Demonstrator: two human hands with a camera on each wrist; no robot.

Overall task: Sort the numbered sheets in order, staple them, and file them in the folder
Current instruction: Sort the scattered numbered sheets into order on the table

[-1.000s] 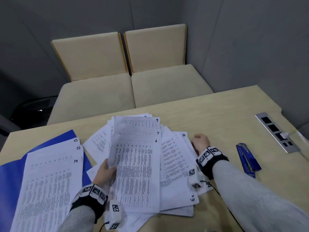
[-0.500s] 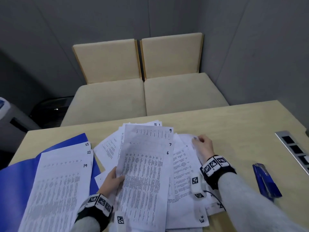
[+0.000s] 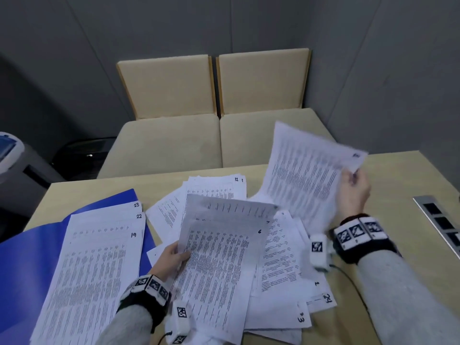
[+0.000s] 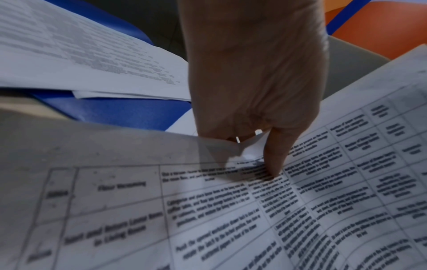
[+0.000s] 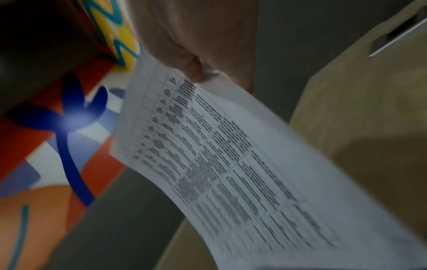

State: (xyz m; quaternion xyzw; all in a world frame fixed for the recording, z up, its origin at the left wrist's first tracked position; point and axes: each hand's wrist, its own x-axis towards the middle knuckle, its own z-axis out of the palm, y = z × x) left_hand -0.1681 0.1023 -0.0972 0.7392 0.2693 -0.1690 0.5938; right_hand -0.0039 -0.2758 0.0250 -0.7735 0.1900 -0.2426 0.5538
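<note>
Room: grey walls, two beige chairs (image 3: 214, 120) pushed up to the far edge of a pale wooden table (image 3: 388, 170).
Lifted sheet: one printed sheet (image 3: 306, 175) hangs in the air over the table's far right part, tilted and blurred; its corner number is too smeared to read.
Right hand: the right hand (image 3: 352, 192) pinches that sheet at its upper right corner, thumb on the printed face in the right wrist view (image 5: 193, 71).
Held stack: a small stack with sheet 6 (image 3: 219, 265) on top is raised at its left edge, further numbered sheets fanned behind it.
Left hand: the left hand (image 3: 171, 260) grips the stack's left edge, thumb (image 4: 275, 157) pressed on top, fingers tucked beneath.
Loose pile: more sheets (image 3: 286, 265) lie spread under and around the stack; 12, 2, 3 and 24 can be read.
Folder: an open blue folder (image 3: 22, 267) lies at the left, just beside the pile.
Set-aside sheets: sheets 19, 22 and 23 (image 3: 97, 257) lie stepped on the folder.
Socket strip: a metal socket strip (image 3: 440, 222) sits in the table at the right edge.
</note>
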